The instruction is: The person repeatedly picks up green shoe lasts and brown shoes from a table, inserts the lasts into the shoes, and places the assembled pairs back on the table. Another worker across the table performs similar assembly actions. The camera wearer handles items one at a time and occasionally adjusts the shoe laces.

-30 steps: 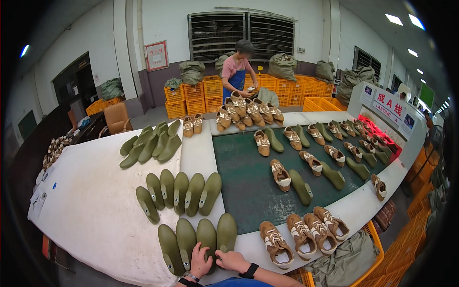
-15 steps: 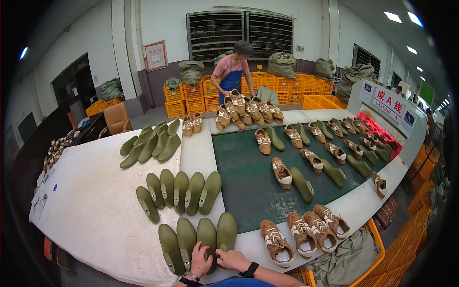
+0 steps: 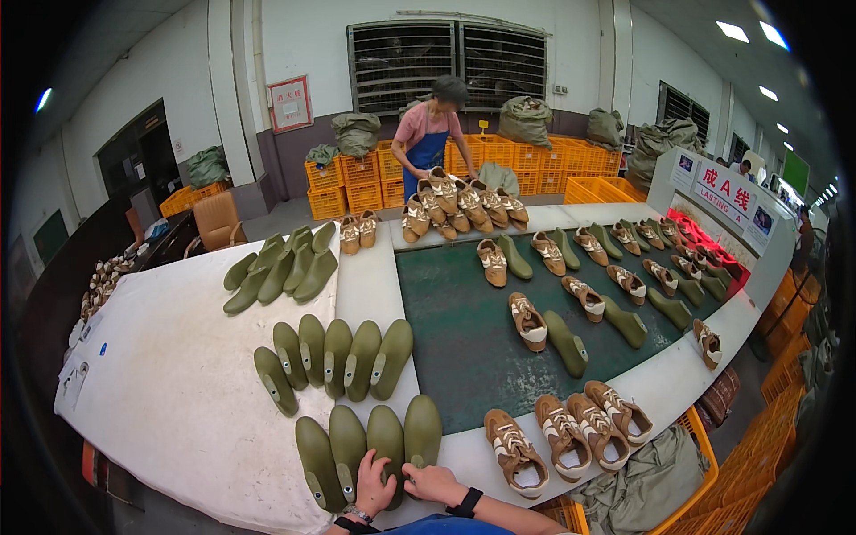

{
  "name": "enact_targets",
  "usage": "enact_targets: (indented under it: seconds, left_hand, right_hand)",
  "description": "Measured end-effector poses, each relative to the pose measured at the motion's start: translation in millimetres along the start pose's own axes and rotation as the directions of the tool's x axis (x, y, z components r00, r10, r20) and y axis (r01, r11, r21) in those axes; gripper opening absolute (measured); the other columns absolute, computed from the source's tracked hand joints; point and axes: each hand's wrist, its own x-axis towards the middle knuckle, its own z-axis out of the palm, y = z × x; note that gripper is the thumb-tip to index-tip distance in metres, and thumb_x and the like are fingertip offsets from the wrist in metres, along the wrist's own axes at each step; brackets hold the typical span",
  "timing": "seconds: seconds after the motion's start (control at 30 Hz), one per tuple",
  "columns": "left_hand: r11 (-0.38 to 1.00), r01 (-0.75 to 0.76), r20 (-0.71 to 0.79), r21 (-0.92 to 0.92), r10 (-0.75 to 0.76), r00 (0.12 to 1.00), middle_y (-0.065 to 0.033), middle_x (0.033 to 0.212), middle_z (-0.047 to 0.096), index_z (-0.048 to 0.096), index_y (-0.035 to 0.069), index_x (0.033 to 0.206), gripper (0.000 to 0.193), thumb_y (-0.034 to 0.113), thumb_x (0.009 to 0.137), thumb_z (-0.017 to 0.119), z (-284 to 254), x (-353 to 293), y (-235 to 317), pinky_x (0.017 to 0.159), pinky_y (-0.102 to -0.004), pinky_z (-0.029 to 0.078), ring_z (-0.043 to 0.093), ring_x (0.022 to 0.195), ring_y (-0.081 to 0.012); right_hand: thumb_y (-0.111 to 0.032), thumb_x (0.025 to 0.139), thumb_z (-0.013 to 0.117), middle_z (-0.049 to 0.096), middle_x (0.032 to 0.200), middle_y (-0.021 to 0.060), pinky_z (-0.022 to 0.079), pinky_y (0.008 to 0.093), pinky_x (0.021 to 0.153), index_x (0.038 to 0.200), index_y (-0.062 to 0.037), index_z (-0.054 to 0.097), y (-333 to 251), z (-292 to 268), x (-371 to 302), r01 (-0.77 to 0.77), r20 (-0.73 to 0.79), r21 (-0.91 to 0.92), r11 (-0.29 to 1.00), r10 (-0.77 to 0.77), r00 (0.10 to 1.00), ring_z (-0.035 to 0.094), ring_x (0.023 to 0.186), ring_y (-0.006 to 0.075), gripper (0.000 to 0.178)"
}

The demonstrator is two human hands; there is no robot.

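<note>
finding left hand [image 3: 375, 489] on the heel end of third last [image 3: 384, 437] in the near row, with fingers bent and moderately spread over its top; judging this a steadying touch, but unable to tell whether firmly clasped. finding right hand [image 3: 432, 484] at the heel end of fourth last [image 3: 423, 428], with fingers bunched narrow; unable to tell whether pinching or merely touching, given fingertips partly hidden.

locating both lasts at the near edge, just right of first last [image 3: 316, 450] and second last [image 3: 347, 437], all laid with toes far and heels near, probably so as to bring heel ends within easy reach.

noting middle row [image 3: 337, 357] of six lasts just beyond, set the same way across white sheet [image 3: 178, 401] and white ledge [image 3: 370, 290], likely for tidy order; by contrast, far heap [image 3: 299, 272] loosely piled, perhaps to save space.

noting on green belt [image 3: 464, 383], to the right, belt shoes [image 3: 526, 321] each mostly beside belt lasts [image 3: 565, 343], presumably to match one with another. noting four near shoes [image 3: 515, 450] right of the hands, with toes far and openings near, apparently parked clear of the belt.

observing at far side co-worker [image 3: 432, 152] behind shoe pile [image 3: 455, 209], with hands too small to read.
</note>
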Motion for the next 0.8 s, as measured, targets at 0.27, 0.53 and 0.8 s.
enact_targets:
  seconds: [0.27, 0.53, 0.8]
  left_hand:
    - [1.0, 0.004, -0.003, -0.008, -0.004, 1.0, -0.0263, 0.136, 0.041, 0.057, 0.006, 0.115, 0.044, 0.012, 0.073, 0.069, 0.2, 0.9, -2.5, 0.104, -0.0466, 0.038, 0.043, 0.124, -0.0445]
    - [1.0, 0.008, -0.001, -0.005, -0.008, 1.0, -0.0262, 0.136, 0.041, 0.058, 0.007, 0.114, 0.043, 0.013, 0.074, 0.069, 1.0, 0.8, -5.1, 0.104, -0.0465, 0.038, 0.043, 0.124, -0.0446]
    - [1.0, -0.006, -0.003, 0.0, 0.006, 1.0, -0.0265, 0.137, 0.041, 0.057, 0.006, 0.115, 0.043, 0.012, 0.075, 0.068, 1.1, 2.0, -9.0, 0.104, -0.0466, 0.038, 0.042, 0.125, -0.0447]
  right_hand:
    - [-0.034, 0.088, 0.051, 0.067, 0.076, 0.0193, 0.052, 0.0531, 0.064, 0.109, -0.014, 0.049, 0.2, 2.8, 2.7, -0.003, 0.002, -0.009, 1.0, 0.003, 1.0, 0.066, 0.072, 0.0404, 0.029]
    - [-0.033, 0.088, 0.051, 0.067, 0.077, 0.0194, 0.052, 0.0532, 0.063, 0.11, -0.0141, 0.05, 0.3, 3.7, 3.8, -0.013, 0.009, -0.017, 1.0, 0.013, 1.0, 0.066, 0.072, 0.0402, 0.029]
    - [-0.031, 0.087, 0.054, 0.068, 0.075, 0.018, 0.052, 0.0528, 0.063, 0.11, -0.0149, 0.052, -4.8, 10.2, 3.8, -0.038, -0.077, -0.022, 0.999, 0.036, 0.996, 0.067, 0.07, 0.0392, 0.028]
